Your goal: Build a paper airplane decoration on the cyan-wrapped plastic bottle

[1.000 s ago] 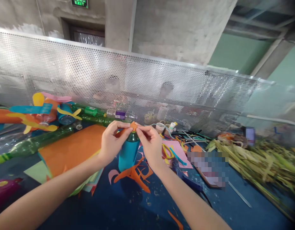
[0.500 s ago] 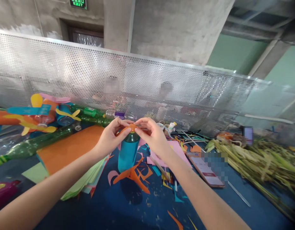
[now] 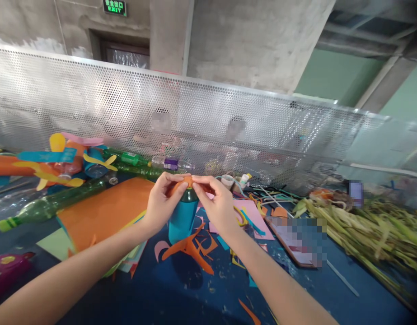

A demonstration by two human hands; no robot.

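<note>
A bottle wrapped in blue paper (image 3: 182, 220) stands upright on the table, its dark green shoulder bare. Over its top sits a small orange paper piece (image 3: 188, 180), pinched from both sides. My left hand (image 3: 163, 198) has thumb and fingers closed on its left side. From the other side, my right hand (image 3: 217, 198) grips the same piece with thumb and fingertips. My fingers partly cover the paper and the bottle's mouth. Just in front of the bottle lies an orange three-bladed paper propeller (image 3: 188, 249).
Orange paper sheets (image 3: 106, 212) and a green bottle (image 3: 59, 198) lie left, near a paper-decorated bottle plane (image 3: 72, 158). Paper scraps, a phone (image 3: 292, 241) and dried corn husks (image 3: 360, 230) spread right. A perforated metal screen (image 3: 208, 117) runs behind the table.
The view has shifted slightly. Both hands stay at the bottle's top, with the right fingers a little lower and straighter around the orange paper piece.
</note>
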